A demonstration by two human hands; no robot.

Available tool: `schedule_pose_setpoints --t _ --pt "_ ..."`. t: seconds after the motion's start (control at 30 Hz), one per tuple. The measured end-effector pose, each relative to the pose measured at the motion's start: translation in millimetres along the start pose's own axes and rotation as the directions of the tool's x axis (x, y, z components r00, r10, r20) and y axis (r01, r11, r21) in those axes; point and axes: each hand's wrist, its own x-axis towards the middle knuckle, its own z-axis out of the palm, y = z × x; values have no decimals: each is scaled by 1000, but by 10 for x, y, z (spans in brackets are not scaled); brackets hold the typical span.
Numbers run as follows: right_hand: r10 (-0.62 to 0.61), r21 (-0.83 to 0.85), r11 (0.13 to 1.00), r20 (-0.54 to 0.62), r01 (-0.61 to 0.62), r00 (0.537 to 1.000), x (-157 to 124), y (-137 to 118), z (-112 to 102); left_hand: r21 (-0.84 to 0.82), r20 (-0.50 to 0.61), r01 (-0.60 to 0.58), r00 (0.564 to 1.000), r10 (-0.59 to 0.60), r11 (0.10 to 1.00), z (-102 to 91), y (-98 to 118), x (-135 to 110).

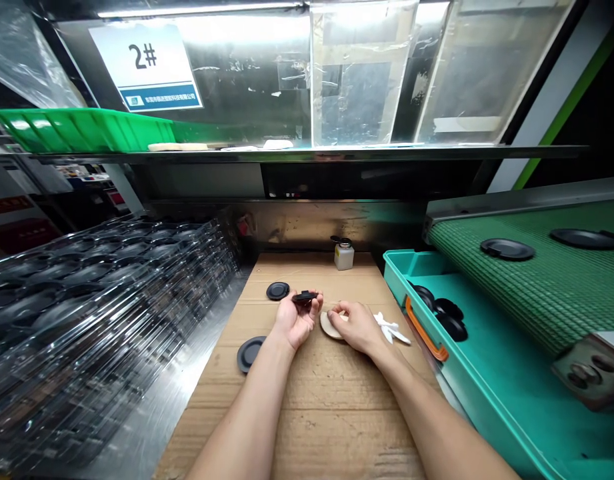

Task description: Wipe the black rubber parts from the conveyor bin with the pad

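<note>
My left hand [297, 319] is palm up over the cardboard sheet [317, 400], fingers pinched on a small black round cap [305, 298]. Just to its right, my right hand [355, 325] rests knuckles up with its fingers curled on a tan round pad [329, 325] lying on the cardboard. Another black disc [277, 291] lies beyond my left hand. A larger black disc [249, 354] lies beside my left wrist.
Stacked clear trays of black parts [101, 300] fill the left. A teal bin [491, 373] with black caps and an orange handle [425, 331] sits right, under a green conveyor [537, 280] carrying discs. A small white bottle [343, 255] stands behind; white scraps [391, 328] lie nearby.
</note>
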Motion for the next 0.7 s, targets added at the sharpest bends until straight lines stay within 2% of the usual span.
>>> schedule_pose_setpoints --t 0.17,0.43,0.7 --pt "5 -6 1000 13 -5 1000 -4 -9 -1 55 42 -6 999 4 998 5 -8 -18" --pt "3 -17 1000 14 -3 1000 -18 -51 -27 94 201 19 979 -37 995 23 -3 -97" --pt "9 -12 1000 14 -9 1000 -20 -51 -29 145 232 -7 972 -27 989 61 -16 -131"
